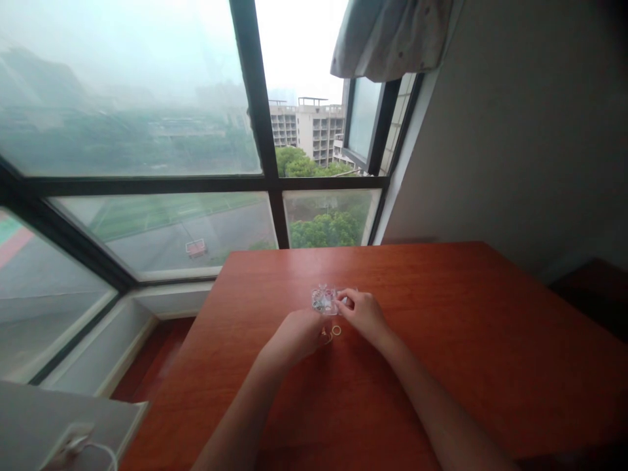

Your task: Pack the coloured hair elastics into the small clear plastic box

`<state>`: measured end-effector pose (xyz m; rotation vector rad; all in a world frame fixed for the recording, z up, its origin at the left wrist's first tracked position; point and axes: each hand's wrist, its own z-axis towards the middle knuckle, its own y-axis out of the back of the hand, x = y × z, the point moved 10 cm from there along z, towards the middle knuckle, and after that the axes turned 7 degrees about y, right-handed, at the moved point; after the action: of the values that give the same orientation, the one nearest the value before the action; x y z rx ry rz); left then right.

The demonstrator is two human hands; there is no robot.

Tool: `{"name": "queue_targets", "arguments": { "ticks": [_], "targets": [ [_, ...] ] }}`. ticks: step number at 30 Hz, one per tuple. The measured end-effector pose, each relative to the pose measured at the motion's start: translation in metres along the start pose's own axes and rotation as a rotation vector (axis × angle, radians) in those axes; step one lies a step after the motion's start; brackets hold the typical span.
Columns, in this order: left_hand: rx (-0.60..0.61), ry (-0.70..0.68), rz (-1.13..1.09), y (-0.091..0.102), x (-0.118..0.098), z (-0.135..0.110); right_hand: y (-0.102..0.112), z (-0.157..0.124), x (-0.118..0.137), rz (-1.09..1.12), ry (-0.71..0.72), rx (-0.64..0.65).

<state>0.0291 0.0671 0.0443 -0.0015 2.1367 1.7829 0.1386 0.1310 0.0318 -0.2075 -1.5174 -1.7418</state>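
A small clear plastic box point(330, 310) stands on the wooden table, with several small things inside that are too small to name. My right hand point(362, 310) is at its right edge, thumb and fingers pinched together on the rim. Just in front of the box, my left hand point(303, 331) is curled with its fingertips pointing down. What those fingers hold, if anything, is hidden behind the hand. A thin pale yellow ring point(336, 331) lies on the table between my hands. Close to my left fingertips is a second thin pale loop point(328, 339), partly covered by the fingers.
The reddish-brown table point(466, 340) reaches to the window frame point(196, 186) at the back. A grey wall point(510, 144) rises on the right, and a curtain point(392, 39) hangs above. At lower left, a white cable point(101, 447) is plugged into a socket.
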Motion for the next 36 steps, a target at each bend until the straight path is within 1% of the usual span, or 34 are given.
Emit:
{"name": "queue_targets", "arguments": {
  "ticks": [3,10,14,16,20,22,24,28,32,36],
  "targets": [
    [0.024,0.003,0.027,-0.004,0.001,0.002,0.002,-0.002,-0.002,0.011,0.002,-0.005],
    [0.027,-0.012,0.048,-0.01,-0.003,0.004,0.009,-0.005,-0.01,0.023,-0.018,-0.015],
    [0.029,-0.031,-0.036,-0.008,-0.001,0.004,0.011,-0.005,-0.01,0.057,-0.002,-0.016],
    [-0.04,-0.028,-0.124,0.001,0.003,0.006,0.01,-0.005,-0.008,0.065,0.011,-0.003],
    [-0.295,0.062,-0.224,0.025,0.019,0.012,0.009,-0.005,-0.005,0.075,0.022,0.031],
    [-0.38,0.103,-0.233,0.029,0.023,0.015,0.008,-0.006,-0.001,0.081,0.027,0.061],
    [-0.415,0.121,-0.224,0.028,0.025,0.019,0.005,-0.008,0.004,0.084,0.036,0.118],
    [-0.404,0.113,-0.213,0.023,0.027,0.023,-0.003,-0.014,0.014,0.043,0.067,0.252],
    [-0.414,0.105,-0.23,0.03,0.035,0.017,-0.008,-0.018,0.019,-0.019,0.083,0.296],
    [-0.32,0.035,-0.278,0.034,0.035,0.011,-0.017,-0.022,0.024,-0.085,0.103,0.343]
  ]
}}
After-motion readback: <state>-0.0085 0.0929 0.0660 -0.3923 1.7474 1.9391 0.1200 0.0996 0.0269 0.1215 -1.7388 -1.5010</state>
